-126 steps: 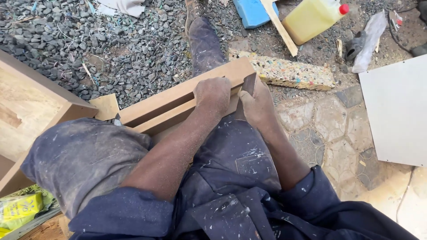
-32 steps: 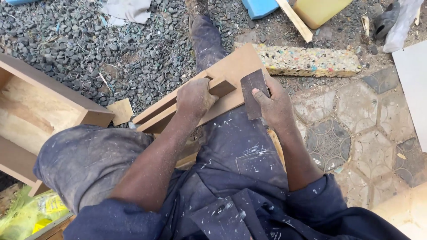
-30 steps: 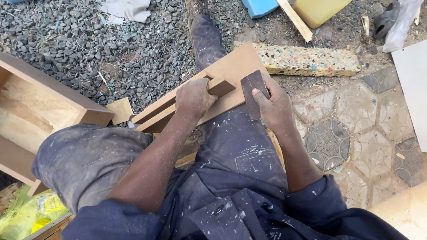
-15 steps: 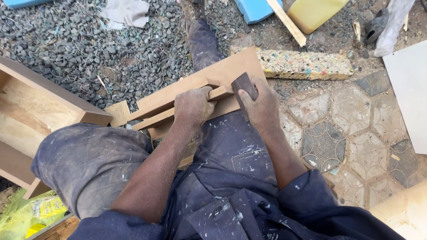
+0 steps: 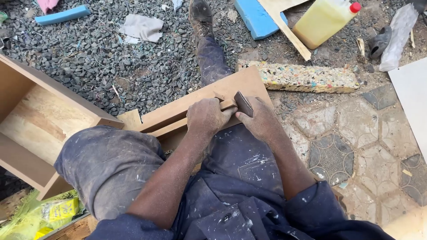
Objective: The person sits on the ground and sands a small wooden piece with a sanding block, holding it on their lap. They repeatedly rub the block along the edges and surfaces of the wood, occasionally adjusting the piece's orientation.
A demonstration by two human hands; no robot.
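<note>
A brown wooden panel with a raised strip lies across my lap and over my outstretched leg. My left hand presses down on the strip near the panel's middle, fingers curled over its edge. My right hand grips a dark piece of sandpaper and holds it against the strip's right end, next to my left fingertips. Both hands are dusty.
An open wooden box stands to the left on gravel. A speckled foam block lies beyond the panel, with a yellow jug, a blue foam slab and a wooden slat behind. A white board lies at the right on paving stones.
My right hand with the sandpaper has slid left along the strip toward my left hand. The camera view has shifted slightly.
</note>
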